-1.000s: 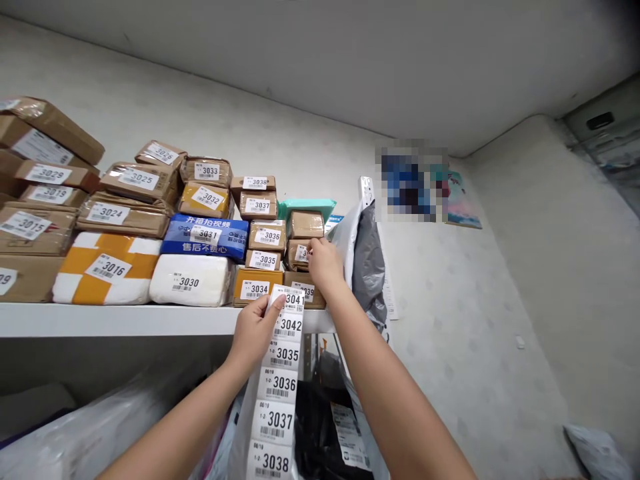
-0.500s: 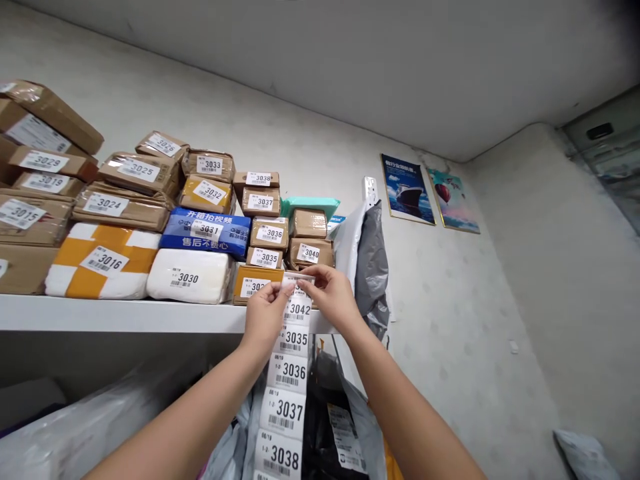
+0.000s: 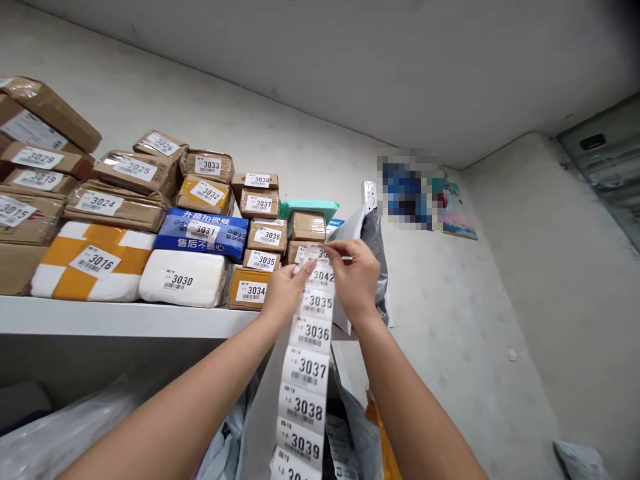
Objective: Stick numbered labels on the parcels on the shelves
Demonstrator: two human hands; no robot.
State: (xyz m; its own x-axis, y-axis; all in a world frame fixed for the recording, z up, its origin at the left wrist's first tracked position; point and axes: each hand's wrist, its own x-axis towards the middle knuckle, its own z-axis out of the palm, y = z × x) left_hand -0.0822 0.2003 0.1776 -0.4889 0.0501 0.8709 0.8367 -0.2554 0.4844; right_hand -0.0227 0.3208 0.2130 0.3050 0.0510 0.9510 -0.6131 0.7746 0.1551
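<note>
Left hand (image 3: 286,291): thumb pressed on the front of a strip of labels (image 3: 306,367) near its upper end, other fingers behind it, gap closed on the paper. Right hand (image 3: 357,277): thumb and forefinger pinched on the top label at its right side; this label's number is partly covered.

The strip hangs down from both hands, in front of the shelf (image 3: 115,317), and runs out at the lower edge of view. Legible numbers below the top label, in descending order: 3042, 3035, 3036, 3037, 3038, 3039.

Behind the hands, a small brown box (image 3: 307,227) sits on another box whose label is mostly hidden. A green package (image 3: 313,208) lies behind the small box. To the left, a yellow box (image 3: 246,292) marked 3034 forms the base of a stack. Further left, a blue package (image 3: 200,233) marked 3031 rests on a white package (image 3: 183,278) marked 3030. A grey bag (image 3: 382,257) stands just beside the right hand.
</note>
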